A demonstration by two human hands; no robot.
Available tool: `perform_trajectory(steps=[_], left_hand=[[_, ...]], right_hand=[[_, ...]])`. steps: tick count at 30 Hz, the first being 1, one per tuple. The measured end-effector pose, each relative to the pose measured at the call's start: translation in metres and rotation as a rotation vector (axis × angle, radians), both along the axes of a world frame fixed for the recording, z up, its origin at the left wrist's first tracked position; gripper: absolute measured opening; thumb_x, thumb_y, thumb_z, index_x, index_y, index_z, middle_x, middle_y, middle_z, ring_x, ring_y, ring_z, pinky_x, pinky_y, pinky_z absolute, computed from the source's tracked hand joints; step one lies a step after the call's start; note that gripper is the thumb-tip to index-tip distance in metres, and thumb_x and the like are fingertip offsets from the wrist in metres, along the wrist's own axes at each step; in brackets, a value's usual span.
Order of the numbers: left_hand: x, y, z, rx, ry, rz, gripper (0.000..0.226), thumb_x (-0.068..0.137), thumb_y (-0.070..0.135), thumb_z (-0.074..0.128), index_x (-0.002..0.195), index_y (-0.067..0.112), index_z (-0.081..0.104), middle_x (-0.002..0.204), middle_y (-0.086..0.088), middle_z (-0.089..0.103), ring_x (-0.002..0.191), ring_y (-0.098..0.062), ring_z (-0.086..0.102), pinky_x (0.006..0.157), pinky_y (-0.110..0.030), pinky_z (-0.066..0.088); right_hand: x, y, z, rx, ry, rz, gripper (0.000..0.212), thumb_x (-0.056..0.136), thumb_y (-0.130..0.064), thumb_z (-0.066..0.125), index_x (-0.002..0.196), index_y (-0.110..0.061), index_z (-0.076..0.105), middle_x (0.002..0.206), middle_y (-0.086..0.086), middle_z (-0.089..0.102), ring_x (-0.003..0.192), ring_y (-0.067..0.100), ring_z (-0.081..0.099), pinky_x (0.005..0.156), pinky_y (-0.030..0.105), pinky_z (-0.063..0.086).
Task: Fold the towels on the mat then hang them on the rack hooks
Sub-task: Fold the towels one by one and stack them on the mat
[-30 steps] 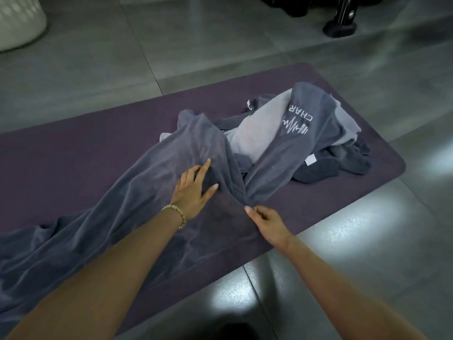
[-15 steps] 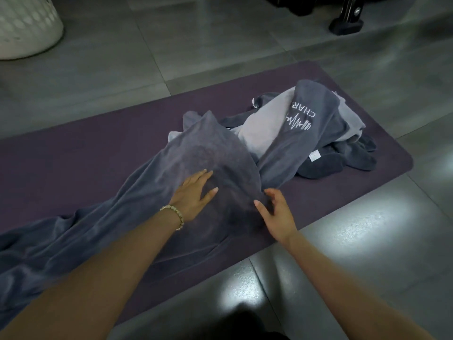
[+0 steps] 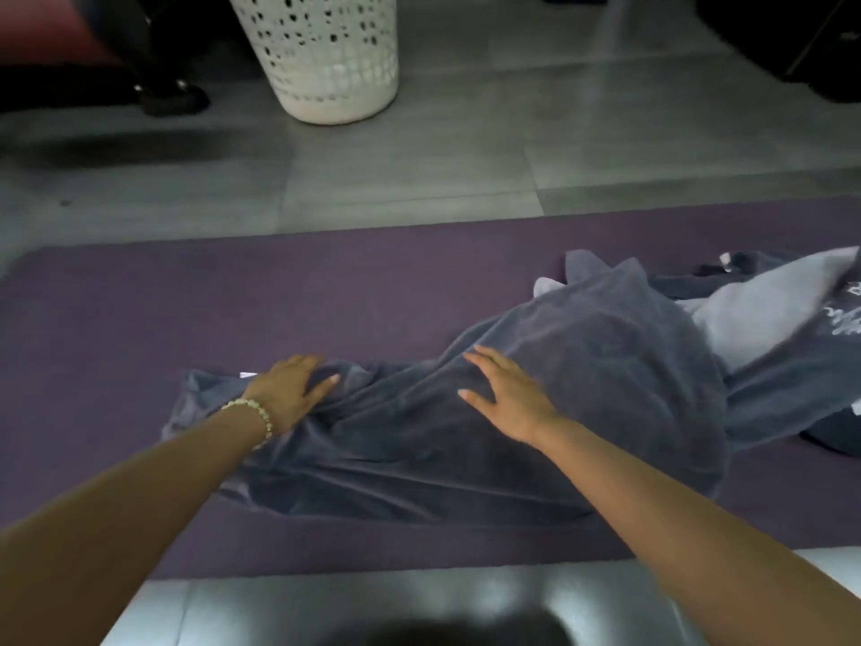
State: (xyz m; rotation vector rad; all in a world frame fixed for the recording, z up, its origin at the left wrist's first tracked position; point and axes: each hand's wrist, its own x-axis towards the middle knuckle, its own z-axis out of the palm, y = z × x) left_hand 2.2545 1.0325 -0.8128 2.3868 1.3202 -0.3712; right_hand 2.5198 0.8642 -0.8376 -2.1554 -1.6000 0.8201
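Left grip (image 3: 291, 391) and right grip (image 3: 505, 396), released flat, are pressing the towel (image 3: 591, 366); sweeping toward the mat (image 3: 279, 296) edges should flatten it.

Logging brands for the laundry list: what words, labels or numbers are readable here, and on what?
White print on the heaped grey towel at the right edge: too blurred to read.
Small white tag on the spread dark grey towel: too small to read.
No other text.

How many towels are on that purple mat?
3 distinct: a dark grey towel under the left hand and right hand, a light grey towel at far right, and a lettered dark towel lying over it. More may be hidden there.
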Motion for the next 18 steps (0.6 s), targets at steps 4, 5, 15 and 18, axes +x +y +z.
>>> perform_trajectory(steps=[4,5,15,18], left_hand=[[-0.084,0.013,-0.033,-0.059,-0.050,0.197,0.058,0.093,0.051,0.043,0.140,0.017,0.040,0.141,-0.010,0.046,0.128,-0.029,0.044,0.109,-0.043,0.033],[-0.097,0.014,-0.038,-0.058,-0.071,0.257,0.058,0.094,0.049,0.044,0.141,0.015,0.038,0.145,-0.009,0.041,0.132,-0.030,0.040,0.111,-0.042,0.030],[-0.172,0.043,-0.081,-0.183,-0.167,0.633,0.093,0.081,0.075,0.034,0.152,0.022,0.002,0.144,-0.015,0.042,0.133,-0.036,0.037,0.113,-0.044,0.027],[-0.172,0.044,-0.083,-0.275,-0.191,0.694,0.090,0.081,0.077,0.028,0.146,0.015,0.024,0.136,-0.014,0.052,0.124,-0.035,0.049,0.106,-0.041,0.037]], right_hand=[[-0.049,0.036,-0.007,-0.094,0.010,0.147,0.062,0.095,-0.047,0.048,0.149,-0.025,0.026,0.159,-0.012,0.012,0.145,0.011,0.017,0.118,0.033,0.021],[-0.057,0.046,-0.008,-0.115,-0.014,0.181,0.062,0.095,-0.047,0.048,0.149,-0.026,0.027,0.159,-0.012,0.012,0.144,0.012,0.019,0.117,0.034,0.021],[-0.144,0.151,-0.046,-0.205,0.014,0.150,0.066,0.093,-0.052,0.049,0.147,-0.023,0.029,0.157,-0.004,0.021,0.144,0.016,0.021,0.118,0.038,0.019],[-0.162,0.163,-0.055,-0.277,0.017,0.093,0.073,0.091,-0.059,0.045,0.150,-0.022,0.022,0.152,0.002,0.033,0.141,0.020,0.029,0.117,0.042,0.021]])
